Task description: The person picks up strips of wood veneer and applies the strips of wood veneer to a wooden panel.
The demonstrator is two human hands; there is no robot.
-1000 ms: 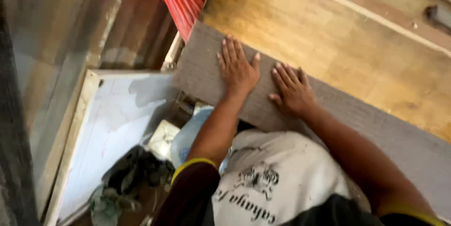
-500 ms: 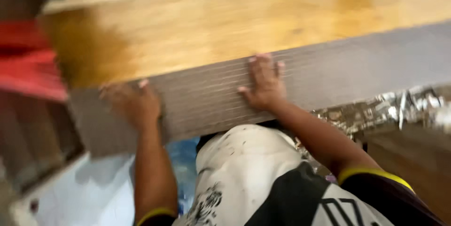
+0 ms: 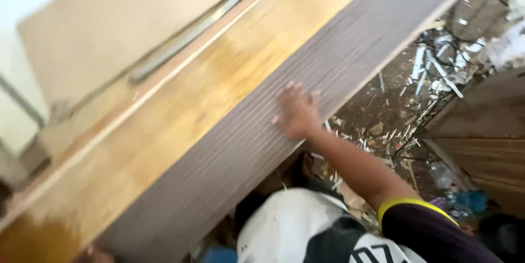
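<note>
The right hand (image 3: 297,114) lies flat, palm down and fingers spread, on a long grey-brown laminate board (image 3: 284,115) — it grips nothing, only presses on the ribbed-looking surface near the board's lower edge. The board runs on a slant from the bottom left of the view up to the top right, and it rests upon a wider yellow-orange wooden panel (image 3: 180,99) that shows along its upper side. The right forearm reaches up to it from a dark sleeve with a yellow cuff (image 3: 415,207).

The left hand (image 3: 94,254) is barely in view at the bottom edge, touching the board's lower left end (only a sliver of it shows, so I cannot tell whether it is clenched or laid flat).

Beyond the wooden panel lies a paler sheet of board (image 3: 126,28), with a thin metal strip (image 3: 197,33) running along the line between them. To the right of the grey board the floor (image 3: 394,121) is littered with scraps — bright shavings, splinters and bits of wire (image 3: 437,69) — and the brown wooden side of some furniture (image 3: 481,137) stands at the far right. Below the board, the person's white and black shirt (image 3: 295,230) fills the bottom of the view.
</note>
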